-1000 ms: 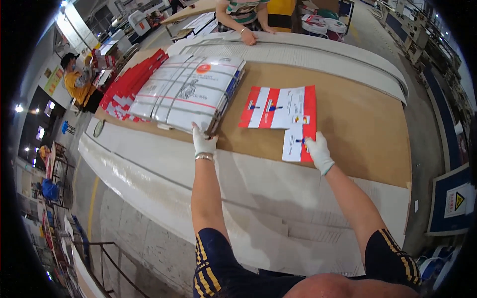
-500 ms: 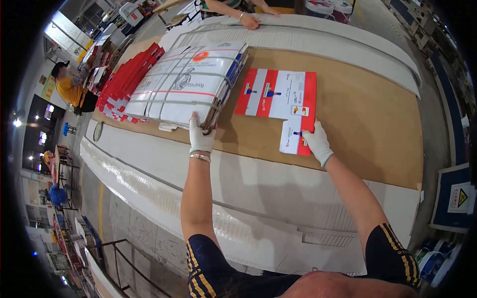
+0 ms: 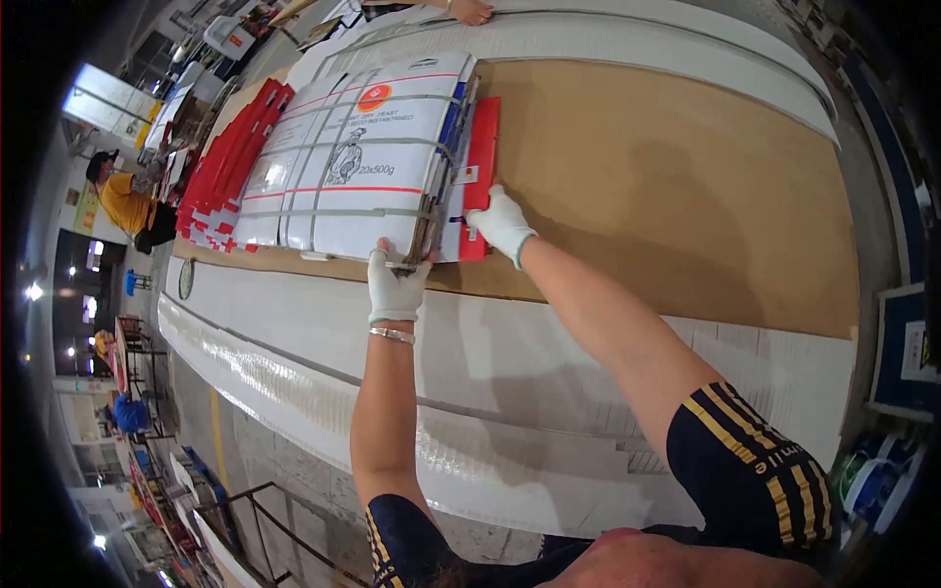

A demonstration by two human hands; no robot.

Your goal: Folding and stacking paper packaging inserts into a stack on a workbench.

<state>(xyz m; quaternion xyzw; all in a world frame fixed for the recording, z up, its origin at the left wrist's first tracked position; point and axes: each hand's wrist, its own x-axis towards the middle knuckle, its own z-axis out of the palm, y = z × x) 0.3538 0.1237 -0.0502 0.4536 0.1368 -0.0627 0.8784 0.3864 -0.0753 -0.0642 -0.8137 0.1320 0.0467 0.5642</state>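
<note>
Right hand point(image 3: 502, 227) grips a red-and-white sheet point(image 3: 481, 147), apparently mid-tuck under the bundle point(image 3: 368, 162) left hand point(image 3: 397, 288) pinches; tucking deeper likely needs lift.

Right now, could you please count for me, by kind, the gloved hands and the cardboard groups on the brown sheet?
Gloved hands, left hand and right hand: 2
Strapped white bundle: 1
Red cardboard row, overlapping pieces counted as one: 1
Red-and-white flat cardboard at the right hand: 1
Total: 5
</note>
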